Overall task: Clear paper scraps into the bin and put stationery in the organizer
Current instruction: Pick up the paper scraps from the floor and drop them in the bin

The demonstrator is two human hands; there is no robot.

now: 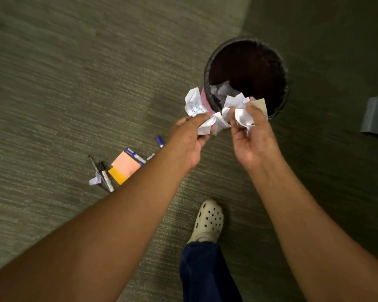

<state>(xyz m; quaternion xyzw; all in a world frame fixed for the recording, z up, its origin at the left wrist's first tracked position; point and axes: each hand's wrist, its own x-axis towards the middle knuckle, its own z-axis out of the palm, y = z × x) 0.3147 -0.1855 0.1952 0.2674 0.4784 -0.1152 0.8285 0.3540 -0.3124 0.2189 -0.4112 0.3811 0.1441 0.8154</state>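
Both forearms fill the near foreground, reaching forward over the carpet, with a dark trouser leg and a pale perforated clog between them. At the far end of the reach, the left hand pinches a cluster of crumpled white paper scraps, and the right hand grips a second wad of white and tan scraps; the two hands sit close together, the paper nearly meeting between them. Directly beyond the fingers stands the bin, round, dark-lined, open at the top, with crumpled paper already lying at its near inner wall. Judged from position, the right hand's wad overlaps the near rim, while the left hand's scraps hang outside the near-left edge of the bin, over the carpet. The coming release therefore turns on this: the bin lies ahead and slightly right of both hands, the right hand is the nearer, and the left must travel forward and rightward before letting go or its scraps risk dropping beside the bin. Well behind the left hand, on the carpet, lie the stationery items: sticky notes in pink and orange, several markers and pens at mixed angles, and one small white scrap touching them. No organizer can be identified; a grey object at the right edge is unclear.
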